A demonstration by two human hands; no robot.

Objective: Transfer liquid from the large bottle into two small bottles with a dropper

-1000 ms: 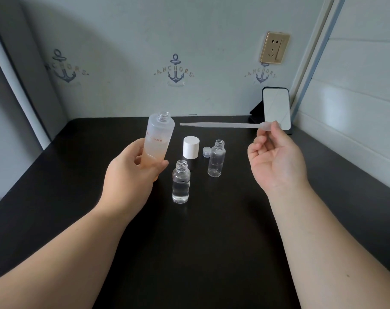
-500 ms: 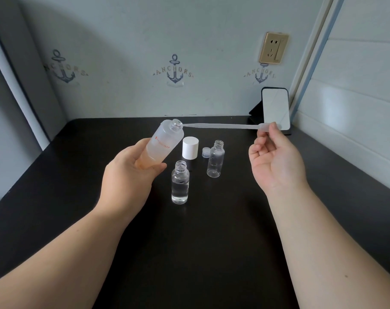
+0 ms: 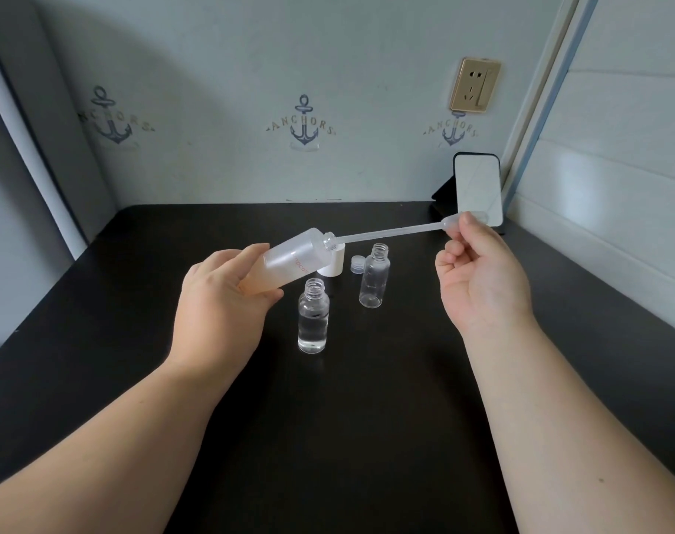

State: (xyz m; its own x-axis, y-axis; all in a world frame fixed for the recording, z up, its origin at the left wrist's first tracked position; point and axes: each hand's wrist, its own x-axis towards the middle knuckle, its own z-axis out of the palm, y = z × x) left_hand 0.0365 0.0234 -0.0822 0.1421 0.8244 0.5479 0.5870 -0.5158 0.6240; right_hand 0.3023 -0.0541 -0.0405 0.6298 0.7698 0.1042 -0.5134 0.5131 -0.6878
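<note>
Now the left hand [image 3: 220,302] grips the tilted large bottle [image 3: 289,262] above the desk [image 3: 366,418]. Right hand [image 3: 478,279] pinches the dropper [image 3: 397,233] bulb, tip inside the bottle's mouth.

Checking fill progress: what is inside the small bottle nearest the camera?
The near small bottle holds clear liquid to about its shoulder; its mouth is uncapped. Nothing else shows inside.

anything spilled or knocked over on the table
No spill shows. The large bottle is tilted on purpose in the left hand to meet the dropper. Both small bottles stand upright.
</note>
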